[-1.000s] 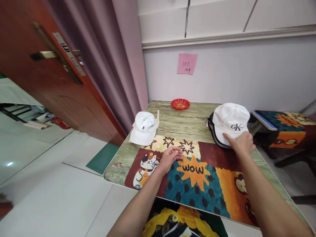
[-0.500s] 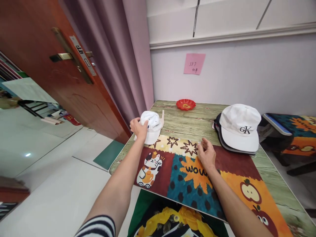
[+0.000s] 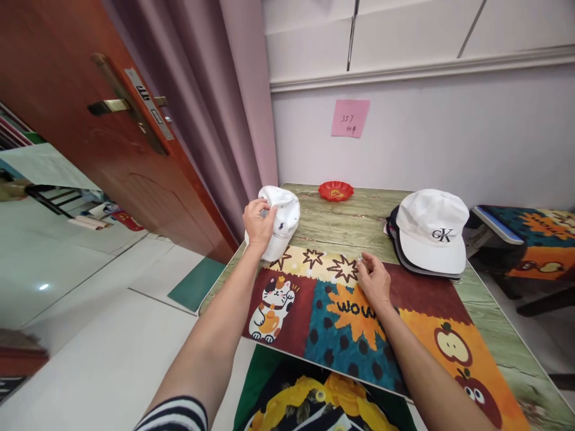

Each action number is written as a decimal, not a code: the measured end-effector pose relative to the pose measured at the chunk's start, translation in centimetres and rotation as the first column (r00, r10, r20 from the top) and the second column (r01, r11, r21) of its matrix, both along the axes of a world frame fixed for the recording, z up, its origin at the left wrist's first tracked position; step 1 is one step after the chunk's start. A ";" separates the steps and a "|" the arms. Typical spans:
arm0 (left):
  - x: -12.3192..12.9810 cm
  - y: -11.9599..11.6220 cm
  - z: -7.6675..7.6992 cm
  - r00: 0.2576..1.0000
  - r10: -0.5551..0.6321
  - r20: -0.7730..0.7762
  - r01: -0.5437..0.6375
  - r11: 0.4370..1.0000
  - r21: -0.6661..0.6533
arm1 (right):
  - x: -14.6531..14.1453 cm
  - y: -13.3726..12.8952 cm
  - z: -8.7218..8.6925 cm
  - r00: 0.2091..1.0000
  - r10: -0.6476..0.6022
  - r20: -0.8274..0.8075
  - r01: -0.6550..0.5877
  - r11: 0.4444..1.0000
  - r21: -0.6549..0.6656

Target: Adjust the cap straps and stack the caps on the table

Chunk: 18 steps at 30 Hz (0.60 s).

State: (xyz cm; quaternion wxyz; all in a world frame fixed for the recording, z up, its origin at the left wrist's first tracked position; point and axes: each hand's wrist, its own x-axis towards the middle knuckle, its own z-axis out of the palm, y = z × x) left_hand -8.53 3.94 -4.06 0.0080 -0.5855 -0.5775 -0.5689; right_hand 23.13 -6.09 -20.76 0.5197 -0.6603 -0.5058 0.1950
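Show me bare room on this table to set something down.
Bare wood lies between the left cap, red dish and cap stack, behind the mat. The apple print, right of the right arm, is free. The left side is crowded by that cap and the left hand, the right rear by the stack.

The caps (image 3: 432, 224) look like matt cloth, the dish (image 3: 336, 191) glossy plastic, the door (image 3: 148, 173) polished wood.

You get bright, even indoor light, a small white glare spot on the floor tiles (image 3: 90, 353), and wide-angle stretching toward the edges
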 end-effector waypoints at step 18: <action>7.4 -6.2 0.2 0.826 -0.411 0.386 0.500 0.850 -0.166 | 1.3 0.0 13.7 0.555 0.301 -0.776 -0.245 0.950 0.194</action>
